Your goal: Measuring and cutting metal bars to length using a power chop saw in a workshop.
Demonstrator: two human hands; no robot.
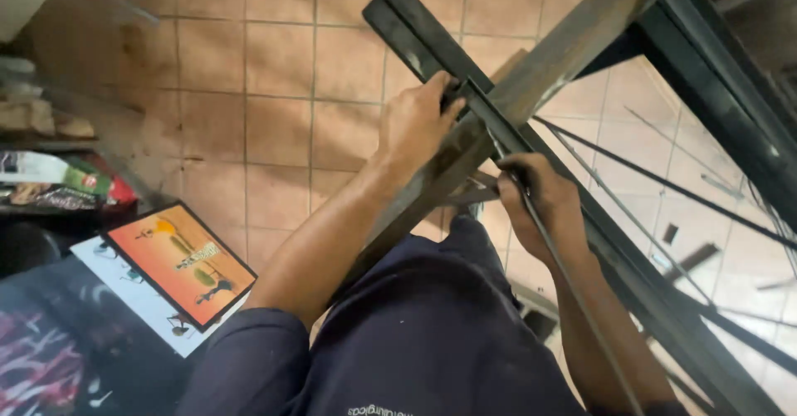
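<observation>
Lower left: one flat rectangular board or picture (pixel 181 264), black-edged, orange face fading to yellow with small dark and green figures, lying tilted. It rests on a pale rectangular sheet (pixel 133 291) bearing small dark marks. Far left, on a dark shelf: packaged goods (pixel 58 179), red, green and white wrappers, partly blurred; shapes cannot be told exactly.

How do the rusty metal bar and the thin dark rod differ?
The rusty metal bar is wide, flat and brown; the thin dark rod is slender and black. The left hand grips the bar; the right hand is closed around the rod. Both run diagonally.
</observation>
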